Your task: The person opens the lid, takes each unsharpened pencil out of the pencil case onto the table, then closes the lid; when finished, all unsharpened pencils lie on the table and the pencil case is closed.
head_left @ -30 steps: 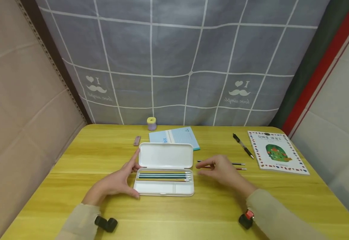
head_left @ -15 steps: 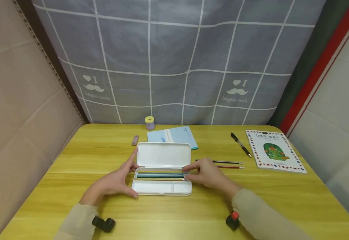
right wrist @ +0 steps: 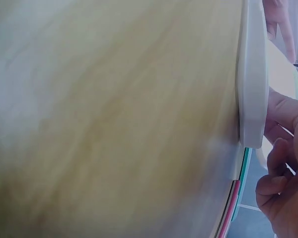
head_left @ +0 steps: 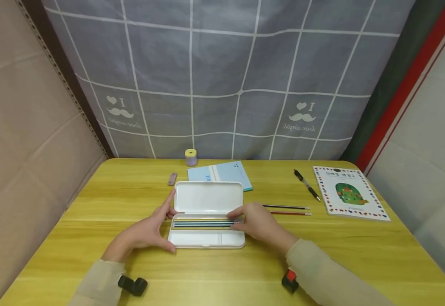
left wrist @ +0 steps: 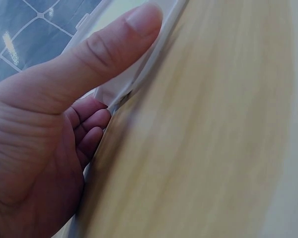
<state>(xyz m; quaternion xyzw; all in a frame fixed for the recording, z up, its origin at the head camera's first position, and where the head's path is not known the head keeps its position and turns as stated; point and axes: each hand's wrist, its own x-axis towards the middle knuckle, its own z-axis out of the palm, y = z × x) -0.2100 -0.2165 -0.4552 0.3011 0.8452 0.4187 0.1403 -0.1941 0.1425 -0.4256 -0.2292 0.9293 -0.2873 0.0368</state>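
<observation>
The open white case [head_left: 195, 238] on the worktop [head_left: 215, 276] holds pencils [head_left: 201, 224] in its rear compartment; left hand [head_left: 148, 231] spread against its left end, right hand [head_left: 258, 222] at the pencils' ends, pinch unclear; grey curtain [head_left: 215, 63] behind

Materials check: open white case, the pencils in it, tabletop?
Open white case: probably moulded plastic, smooth with a slight gloss; rounded corners suggest it, but coated metal is possible.
Pencils: likely wood with a painted finish, judging by their coloured stripes; no bare wood discernible.
Tabletop: satin yellow wood grain; solid wood or printed laminate, can't tell.
</observation>
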